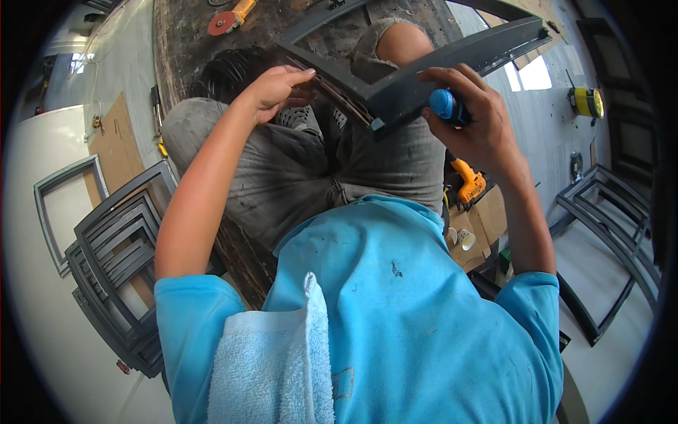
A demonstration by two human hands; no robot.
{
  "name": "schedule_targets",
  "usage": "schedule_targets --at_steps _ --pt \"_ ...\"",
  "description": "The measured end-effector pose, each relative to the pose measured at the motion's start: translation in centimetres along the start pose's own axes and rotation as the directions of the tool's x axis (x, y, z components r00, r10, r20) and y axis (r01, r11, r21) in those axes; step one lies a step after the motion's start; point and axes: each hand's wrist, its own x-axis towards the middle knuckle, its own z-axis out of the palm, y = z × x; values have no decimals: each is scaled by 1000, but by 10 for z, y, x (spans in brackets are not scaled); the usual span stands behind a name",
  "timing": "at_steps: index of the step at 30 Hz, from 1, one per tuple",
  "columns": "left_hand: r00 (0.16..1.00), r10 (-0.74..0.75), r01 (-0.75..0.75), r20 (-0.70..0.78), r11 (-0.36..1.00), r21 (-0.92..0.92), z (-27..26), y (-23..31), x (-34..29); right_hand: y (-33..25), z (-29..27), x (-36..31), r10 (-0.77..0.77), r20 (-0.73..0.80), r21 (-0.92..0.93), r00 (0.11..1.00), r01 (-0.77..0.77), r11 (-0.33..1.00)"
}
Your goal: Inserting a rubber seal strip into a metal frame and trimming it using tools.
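A dark grey metal frame (452,65) with a curved side rests across my lap, its near corner pointing toward me. My left hand (272,92) is at the frame's left bar, fingers drawn together by the end of a thin brownish strip (346,99) that runs along that bar. Whether the fingertips pinch the strip is hard to make out. My right hand (474,109) is wrapped round a blue and dark rounded handle (443,104), beside the curved side. The handle's working end is hidden, and the fingertips come close to the frame's surface.
An orange angle grinder (232,18) with a red disc lies on the dark wooden bench (182,42). An orange power drill (469,182) sits at my right over cardboard (487,219). Stacked grey frames (116,247) stand at left, more frames (611,226) at right. A yellow reel (586,102) is far right.
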Motion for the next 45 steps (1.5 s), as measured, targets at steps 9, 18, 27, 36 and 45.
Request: schedule_targets --at_steps 9,18,27,36,45 --pt "993 -112 81 -39 879 -469 1 -17 36 -1 -8 -3 58 119 -30 991 -55 998" --pt "403 880 -857 252 266 442 52 -10 -83 31 26 -35 -11 -220 -148 975 -22 989" --pt "223 897 -835 382 -27 550 71 17 -53 56 22 3 -151 -252 -60 956 140 988" --pt "132 961 -812 243 -36 583 69 95 -42 46 -23 92 -197 -467 -73 862 184 980" --pt "178 984 -826 10 144 545 89 114 -42 26 -18 129 49 -571 242 819 111 964"
